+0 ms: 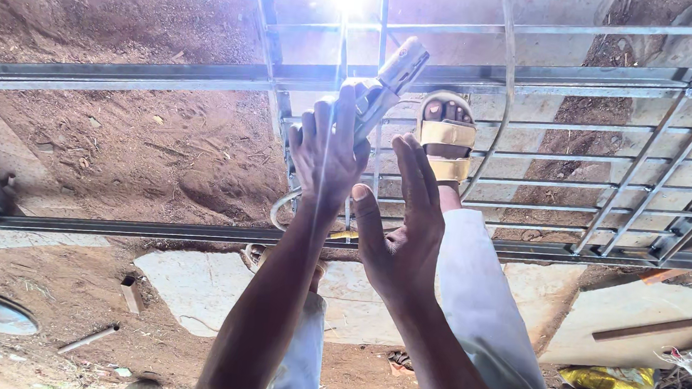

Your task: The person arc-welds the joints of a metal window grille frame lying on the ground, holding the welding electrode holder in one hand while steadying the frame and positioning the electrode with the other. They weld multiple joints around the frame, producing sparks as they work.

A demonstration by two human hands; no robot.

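1. Head view: a grey, blocky electrode holder [385,85] is gripped in the clenched fingers of the left hand [327,147].
2. The right hand [403,225] is held flat and released just beside it, grasping nothing.
3. Beyond the fingertips, a smooth steel bar frame [540,78] is laid over rough soil, under a tan strapped sandal [446,136].

The left hand [326,155], closed around the electrode holder [385,85], sat tight among the thin bars of the metal frame [540,78], whose narrow gaps left little room to pass. The right hand [407,216] hovered open just beside it, with only a slim gap between the two. A sandalled foot [446,136] stood on the bars just beyond the right hand, blocking that side, and a curved cable [499,108] ran close by it. Toward the frame's left edge the openings were wide over bare soil. Beyond the frame's near edge, a flat slab [196,286] lay open.
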